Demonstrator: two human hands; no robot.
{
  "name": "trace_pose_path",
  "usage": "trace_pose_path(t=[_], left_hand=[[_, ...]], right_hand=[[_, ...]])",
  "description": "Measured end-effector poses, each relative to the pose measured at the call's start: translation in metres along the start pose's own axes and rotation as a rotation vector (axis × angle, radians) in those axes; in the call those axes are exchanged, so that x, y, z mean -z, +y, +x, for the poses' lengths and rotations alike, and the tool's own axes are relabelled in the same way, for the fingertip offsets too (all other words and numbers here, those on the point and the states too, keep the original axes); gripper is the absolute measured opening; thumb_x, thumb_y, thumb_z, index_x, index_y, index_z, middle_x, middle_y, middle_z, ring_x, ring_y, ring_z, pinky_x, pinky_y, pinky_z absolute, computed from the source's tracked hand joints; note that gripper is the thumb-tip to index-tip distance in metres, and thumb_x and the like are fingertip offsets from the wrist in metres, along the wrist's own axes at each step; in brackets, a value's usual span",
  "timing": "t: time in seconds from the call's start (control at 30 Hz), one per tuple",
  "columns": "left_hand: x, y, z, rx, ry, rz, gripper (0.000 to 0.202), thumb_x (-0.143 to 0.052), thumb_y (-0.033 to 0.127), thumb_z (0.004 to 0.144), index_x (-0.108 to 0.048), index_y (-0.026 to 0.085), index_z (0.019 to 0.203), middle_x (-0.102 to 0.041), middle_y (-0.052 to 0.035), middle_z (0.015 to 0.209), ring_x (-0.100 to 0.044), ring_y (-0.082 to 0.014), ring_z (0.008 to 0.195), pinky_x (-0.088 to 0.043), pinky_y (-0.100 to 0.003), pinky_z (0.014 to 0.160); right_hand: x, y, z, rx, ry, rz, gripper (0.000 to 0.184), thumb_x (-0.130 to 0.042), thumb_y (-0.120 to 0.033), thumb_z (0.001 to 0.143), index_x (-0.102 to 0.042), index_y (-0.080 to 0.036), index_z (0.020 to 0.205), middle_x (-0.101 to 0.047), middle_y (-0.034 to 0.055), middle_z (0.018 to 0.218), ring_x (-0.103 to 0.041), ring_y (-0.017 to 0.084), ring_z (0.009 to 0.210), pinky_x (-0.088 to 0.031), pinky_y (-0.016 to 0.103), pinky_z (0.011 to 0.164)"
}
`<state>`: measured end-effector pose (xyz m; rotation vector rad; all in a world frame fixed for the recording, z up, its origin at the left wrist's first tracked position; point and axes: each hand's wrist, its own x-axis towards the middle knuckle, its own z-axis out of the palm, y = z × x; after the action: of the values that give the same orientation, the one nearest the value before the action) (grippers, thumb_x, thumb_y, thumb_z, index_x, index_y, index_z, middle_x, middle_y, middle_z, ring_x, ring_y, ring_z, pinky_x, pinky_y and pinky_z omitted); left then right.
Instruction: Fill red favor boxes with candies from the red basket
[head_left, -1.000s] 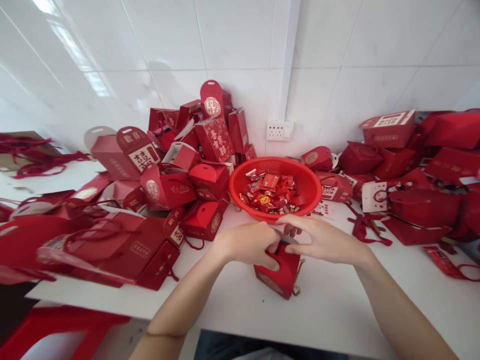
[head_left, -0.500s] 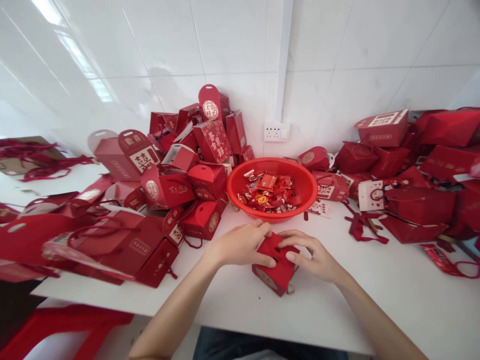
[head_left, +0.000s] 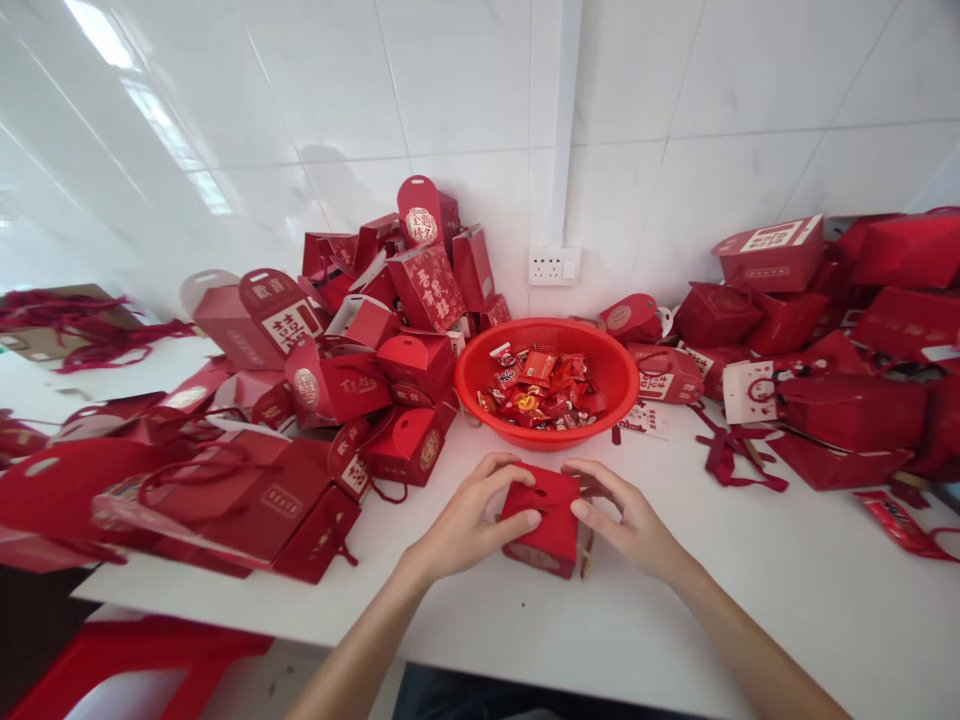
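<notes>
The single view comes from a camera on the person's head, above the near edge of the white table [head_left: 652, 620], facing forward and steeply down. Dark trousers [head_left: 457, 690] lie closest, at the bottom border. The left hand [head_left: 476, 520] and right hand [head_left: 630, 515] sit near the lens, below mid-view; the red plastic basket [head_left: 517, 430] stands farther out, close to centre, and the tiled wall [head_left: 465, 80] fills the top, farthest off.
</notes>
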<state>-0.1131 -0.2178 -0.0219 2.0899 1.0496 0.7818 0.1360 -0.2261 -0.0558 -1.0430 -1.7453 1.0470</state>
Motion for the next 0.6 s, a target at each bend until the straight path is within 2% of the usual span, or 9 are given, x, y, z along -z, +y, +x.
trace_pose_path(t=[0.1, 0.27, 0.37, 0.5, 0.6], left_hand=[[0.002, -0.005, 0.001, 0.02, 0.064, 0.029, 0.029, -0.066, 0.042, 0.092, -0.067, 0.023, 0.114, -0.059, -0.0101, 0.128, -0.058, -0.0254, 0.121, -0.045, -0.04, 0.108], [0.001, -0.002, 0.0, 0.084, 0.069, 0.054, 0.03, -0.065, 0.041, 0.092, -0.069, 0.023, 0.116, -0.06, -0.0092, 0.129, -0.057, -0.0245, 0.121, -0.045, -0.039, 0.108], [-0.001, 0.003, 0.0, 0.128, 0.063, 0.109, 0.033, -0.063, 0.043, 0.093, -0.07, 0.024, 0.12, -0.063, -0.0087, 0.119, -0.058, -0.0242, 0.113, -0.045, -0.04, 0.105], [-0.002, 0.011, 0.0, 0.146, 0.089, 0.294, 0.034, -0.065, 0.043, 0.092, -0.071, 0.028, 0.121, -0.062, -0.0076, 0.105, -0.055, -0.0268, 0.107, -0.044, -0.044, 0.102], [-0.004, 0.022, -0.002, 0.138, 0.107, 0.416, 0.032, -0.062, 0.04, 0.093, -0.072, 0.027, 0.121, -0.06, -0.0084, 0.101, -0.055, -0.0281, 0.107, -0.042, -0.046, 0.102]], right_hand=[[-0.003, -0.001, -0.001, -0.015, -0.012, -0.014, 0.053, -0.062, -0.049, 0.093, -0.054, -0.022, 0.137, -0.065, 0.0126, 0.136, -0.066, 0.027, 0.119, -0.053, 0.044, 0.105], [-0.008, -0.006, -0.004, -0.023, -0.05, -0.02, 0.06, -0.063, -0.05, 0.093, -0.047, -0.02, 0.143, -0.061, 0.0152, 0.142, -0.062, 0.03, 0.127, -0.048, 0.049, 0.11], [-0.011, -0.004, -0.006, -0.028, -0.086, 0.019, 0.072, -0.064, -0.053, 0.091, -0.039, -0.021, 0.151, -0.053, 0.0169, 0.151, -0.055, 0.031, 0.136, -0.044, 0.051, 0.114], [-0.016, 0.006, -0.009, 0.018, -0.127, 0.019, 0.096, -0.077, -0.055, 0.081, -0.027, -0.026, 0.158, -0.04, 0.017, 0.16, -0.044, 0.034, 0.144, -0.04, 0.054, 0.116], [-0.02, 0.016, -0.011, 0.032, -0.091, -0.046, 0.097, -0.08, -0.05, 0.08, -0.027, -0.028, 0.158, -0.038, 0.0172, 0.161, -0.042, 0.035, 0.146, -0.039, 0.056, 0.116]])
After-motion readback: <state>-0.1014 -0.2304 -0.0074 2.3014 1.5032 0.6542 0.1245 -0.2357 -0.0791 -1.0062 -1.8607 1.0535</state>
